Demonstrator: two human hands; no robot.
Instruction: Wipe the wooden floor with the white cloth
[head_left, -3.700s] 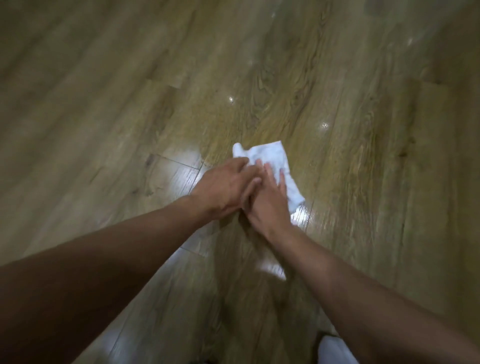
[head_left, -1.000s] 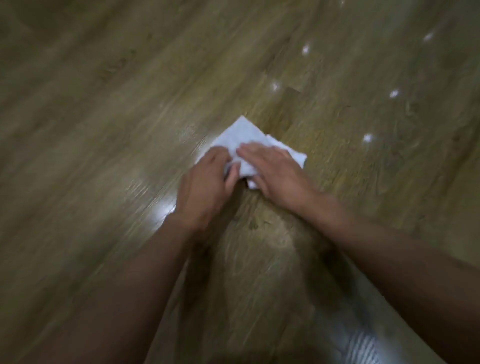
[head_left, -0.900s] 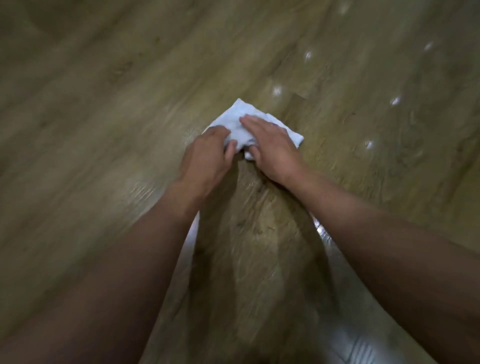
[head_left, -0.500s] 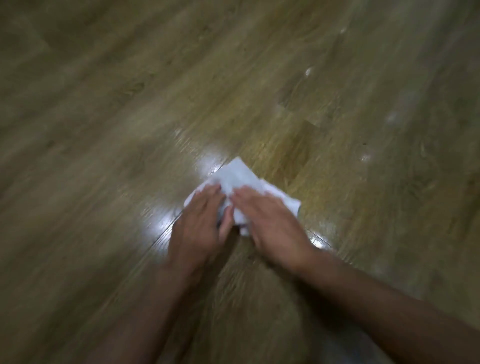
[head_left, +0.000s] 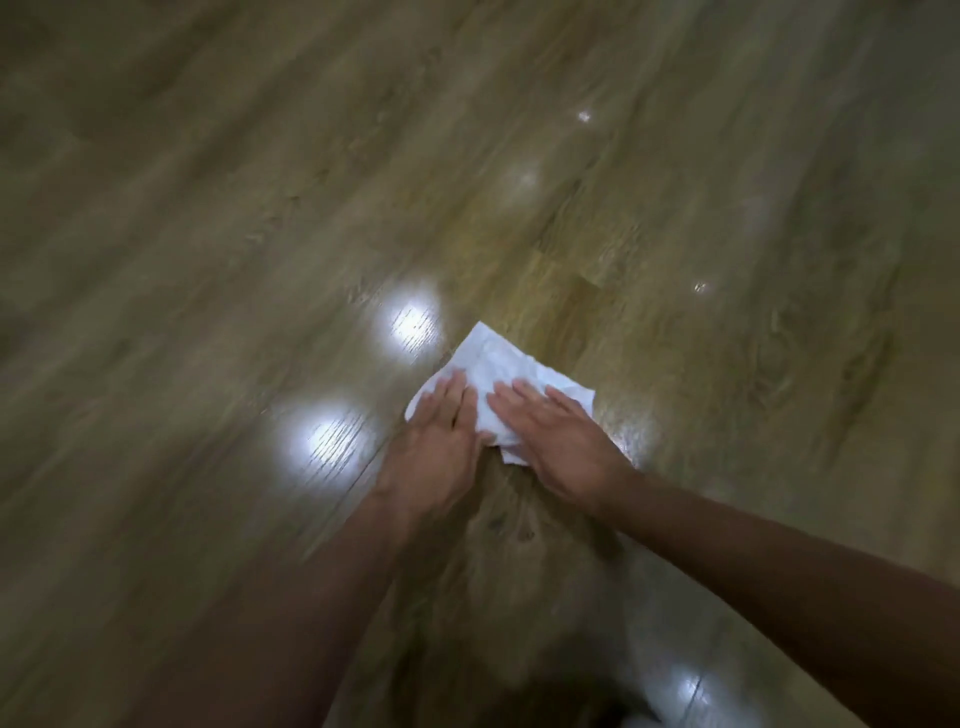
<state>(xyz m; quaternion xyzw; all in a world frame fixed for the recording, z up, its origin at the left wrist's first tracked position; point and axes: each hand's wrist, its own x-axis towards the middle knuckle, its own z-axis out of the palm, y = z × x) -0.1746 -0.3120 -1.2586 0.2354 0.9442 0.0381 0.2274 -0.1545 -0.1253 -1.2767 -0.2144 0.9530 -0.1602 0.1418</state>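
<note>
Wiping: left hand (head_left: 441, 452) and right hand (head_left: 561, 447), grip wide, flatten crumpled white cloth (head_left: 498, 358) on glossy wooden floor (head_left: 208, 234); press evenly.

One head-worn wide-angle view only; looks forward and steeply down from above and behind the forearms (head_left: 779, 577); near enough to fill the whole view with wooden floor (head_left: 208, 234); fingers (head_left: 449, 397) just below centre; floor beyond the fingertips blurred toward the edges.
</note>
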